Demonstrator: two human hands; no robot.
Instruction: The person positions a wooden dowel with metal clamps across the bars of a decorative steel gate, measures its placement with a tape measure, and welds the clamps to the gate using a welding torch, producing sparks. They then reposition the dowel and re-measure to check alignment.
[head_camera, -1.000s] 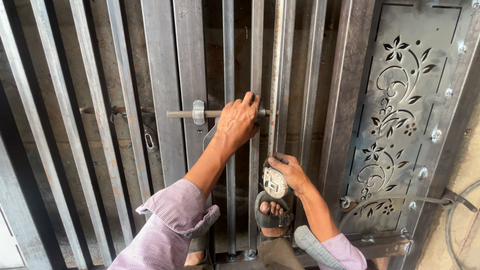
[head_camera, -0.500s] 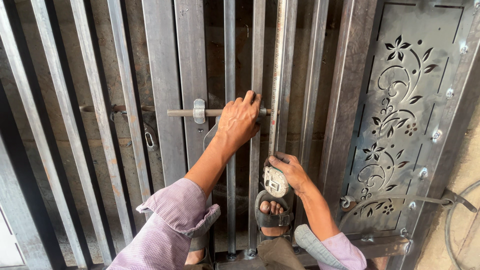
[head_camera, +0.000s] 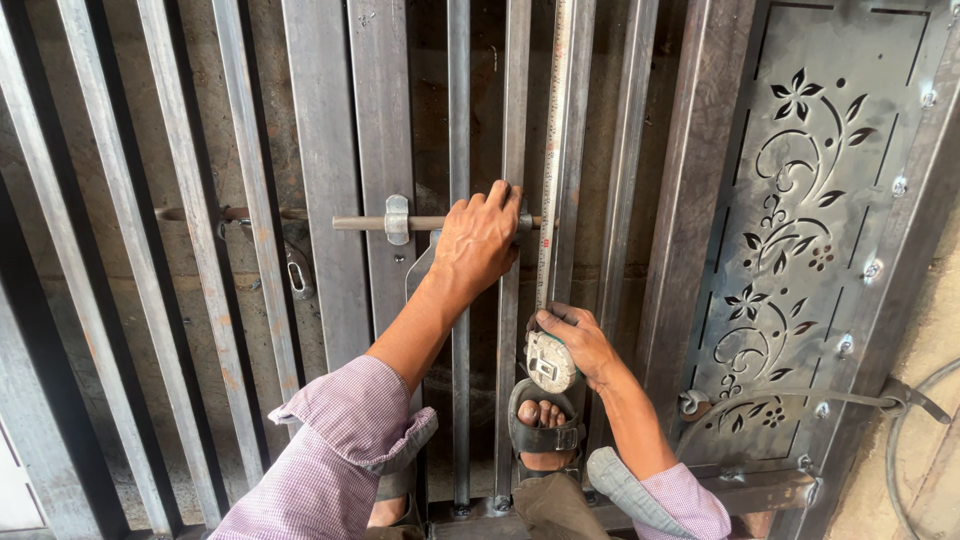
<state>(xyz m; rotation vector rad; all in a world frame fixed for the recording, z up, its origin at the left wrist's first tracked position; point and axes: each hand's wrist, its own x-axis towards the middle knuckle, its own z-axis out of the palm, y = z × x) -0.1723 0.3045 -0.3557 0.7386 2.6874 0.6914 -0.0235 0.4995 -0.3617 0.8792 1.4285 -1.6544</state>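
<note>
a steel gate frame of upright bars fills the view, with a floral cut-out panel on its right side. the left hand is closed over a bar by the bolt rod. the right hand grips a tape measure case just above a sandalled foot, its tape blade running up a bar.

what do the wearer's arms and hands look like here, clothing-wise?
Both hands are bare: no gloves. The left hand and right hand come out of a shirt with a fine pink-and-white check; the sleeves are rolled back, showing a pale grey cuff lining.
</note>
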